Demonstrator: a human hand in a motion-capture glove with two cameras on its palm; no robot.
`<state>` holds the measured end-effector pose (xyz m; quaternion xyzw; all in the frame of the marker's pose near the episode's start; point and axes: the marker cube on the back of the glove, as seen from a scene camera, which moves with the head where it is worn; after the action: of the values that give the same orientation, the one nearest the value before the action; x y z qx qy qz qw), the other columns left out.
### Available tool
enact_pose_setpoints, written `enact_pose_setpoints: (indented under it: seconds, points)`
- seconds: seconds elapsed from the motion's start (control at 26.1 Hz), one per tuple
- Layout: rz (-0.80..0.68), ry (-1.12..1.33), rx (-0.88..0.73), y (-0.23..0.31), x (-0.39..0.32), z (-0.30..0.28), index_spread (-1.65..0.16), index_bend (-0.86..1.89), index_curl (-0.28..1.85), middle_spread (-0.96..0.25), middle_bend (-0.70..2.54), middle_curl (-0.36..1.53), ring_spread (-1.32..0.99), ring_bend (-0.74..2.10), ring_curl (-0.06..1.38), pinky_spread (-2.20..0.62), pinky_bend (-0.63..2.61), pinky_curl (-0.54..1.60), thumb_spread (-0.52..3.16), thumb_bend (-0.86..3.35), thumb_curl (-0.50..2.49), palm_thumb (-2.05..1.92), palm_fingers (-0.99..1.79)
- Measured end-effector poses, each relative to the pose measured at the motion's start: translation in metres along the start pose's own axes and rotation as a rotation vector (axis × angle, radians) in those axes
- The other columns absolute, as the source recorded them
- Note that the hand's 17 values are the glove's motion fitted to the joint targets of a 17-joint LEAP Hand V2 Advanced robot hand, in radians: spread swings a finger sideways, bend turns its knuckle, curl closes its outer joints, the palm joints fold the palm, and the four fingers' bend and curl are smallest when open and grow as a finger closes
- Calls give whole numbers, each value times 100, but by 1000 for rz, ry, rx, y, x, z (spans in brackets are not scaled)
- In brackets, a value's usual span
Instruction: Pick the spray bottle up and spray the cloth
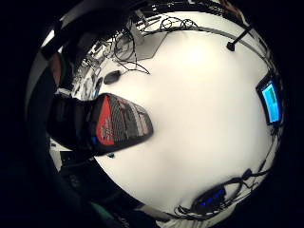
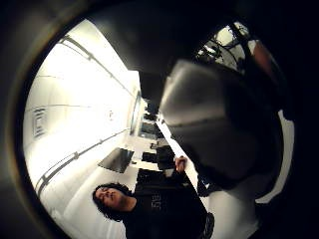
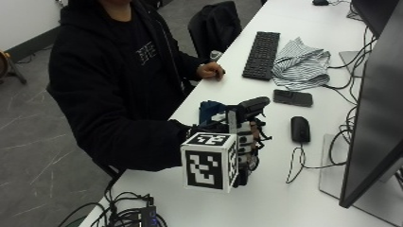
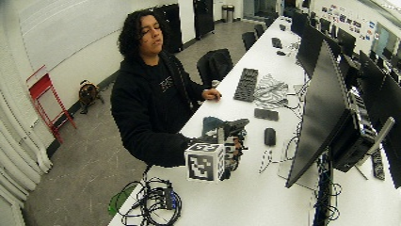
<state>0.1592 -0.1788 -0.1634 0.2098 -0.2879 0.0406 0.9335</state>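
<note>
In the outside view my gloved right hand is raised over the white table, its fingers curled round a spray bottle. The bottle's black trigger head sticks up above the fingers. The little finger side palm view shows the bottle's red and black label close to the palm. Its grey head fills much of the thumb side palm view. A striped cloth lies crumpled farther along the table, beside the keyboard and well apart from the hand. A dark blue item lies just behind the hand.
A black keyboard, a phone and a mouse lie between the hand and the cloth. A large monitor stands at the right. Cables hang at the near table end. The bare left hand rests at the table's edge.
</note>
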Motion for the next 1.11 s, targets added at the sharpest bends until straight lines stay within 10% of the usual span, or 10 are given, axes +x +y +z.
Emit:
enact_pose_setpoints:
  seconds: [1.11]
  points:
    - [-56,-143,311,-20,5,29,-30,29,48,-23,58,52,-25,66,46,-34,42,40,43,-3,63,95,144]
